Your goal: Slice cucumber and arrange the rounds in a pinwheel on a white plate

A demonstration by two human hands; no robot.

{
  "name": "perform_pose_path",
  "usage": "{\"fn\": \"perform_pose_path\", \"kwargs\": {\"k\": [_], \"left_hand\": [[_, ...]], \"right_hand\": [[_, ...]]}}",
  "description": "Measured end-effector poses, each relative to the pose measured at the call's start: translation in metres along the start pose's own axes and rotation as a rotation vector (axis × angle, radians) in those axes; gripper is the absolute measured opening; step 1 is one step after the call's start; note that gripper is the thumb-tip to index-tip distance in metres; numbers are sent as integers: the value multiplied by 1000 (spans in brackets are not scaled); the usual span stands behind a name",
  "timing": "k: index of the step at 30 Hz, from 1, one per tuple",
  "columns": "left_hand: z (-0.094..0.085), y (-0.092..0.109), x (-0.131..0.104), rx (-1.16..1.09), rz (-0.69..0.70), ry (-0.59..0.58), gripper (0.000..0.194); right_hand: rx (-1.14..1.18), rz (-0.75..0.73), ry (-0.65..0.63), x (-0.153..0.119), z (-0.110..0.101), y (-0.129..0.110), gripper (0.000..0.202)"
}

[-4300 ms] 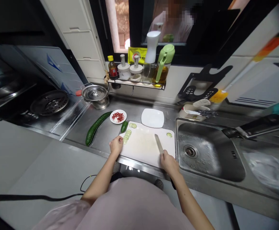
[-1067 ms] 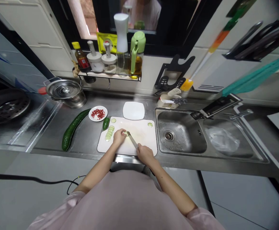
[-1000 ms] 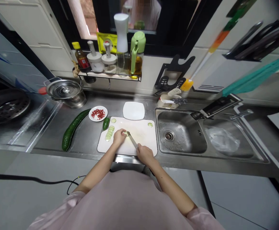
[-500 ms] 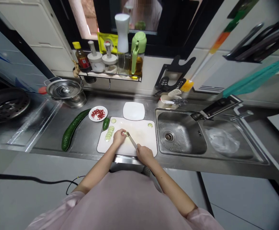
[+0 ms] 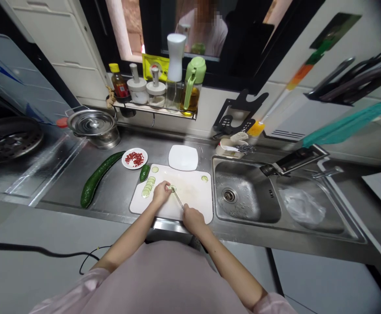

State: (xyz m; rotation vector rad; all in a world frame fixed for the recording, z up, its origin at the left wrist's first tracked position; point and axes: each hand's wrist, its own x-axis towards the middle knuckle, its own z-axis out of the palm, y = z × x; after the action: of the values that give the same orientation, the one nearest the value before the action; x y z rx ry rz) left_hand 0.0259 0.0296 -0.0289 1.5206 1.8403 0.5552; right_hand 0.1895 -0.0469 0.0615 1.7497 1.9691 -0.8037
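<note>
Head view: your left hand (image 5: pixel 160 193) pins cucumber slice (image 5: pixel 172 188), right hand (image 5: pixel 192 219) grips knife (image 5: pixel 178 199); row of slices (image 5: pixel 147 187) done, stub (image 5: pixel 144 172) and whole cucumber (image 5: pixel 98 177) uncut.

You get even, fairly bright indoor light from above; the board (image 5: pixel 190 198) reads almost blown-out white. The steel table (image 5: pixel 112 192) and sink (image 5: pixel 243 205) throw soft glare streaks. The window (image 5: pixel 190 30) behind is dark glass with a reflection, and a daylit strip at its left. Your wide lens bends straight lines hard toward the edges, corners go dark, and the far right side smears out of focus. Shadows under your hands are faint.
</note>
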Motion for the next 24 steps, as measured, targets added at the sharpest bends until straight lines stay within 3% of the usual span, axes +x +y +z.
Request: {"fn": "perform_pose_path", "kwargs": {"k": [24], "left_hand": [[-1,4,0,26,-2,-8,19]], "right_hand": [[-9,-2,17,3,-7,-5,30]]}}
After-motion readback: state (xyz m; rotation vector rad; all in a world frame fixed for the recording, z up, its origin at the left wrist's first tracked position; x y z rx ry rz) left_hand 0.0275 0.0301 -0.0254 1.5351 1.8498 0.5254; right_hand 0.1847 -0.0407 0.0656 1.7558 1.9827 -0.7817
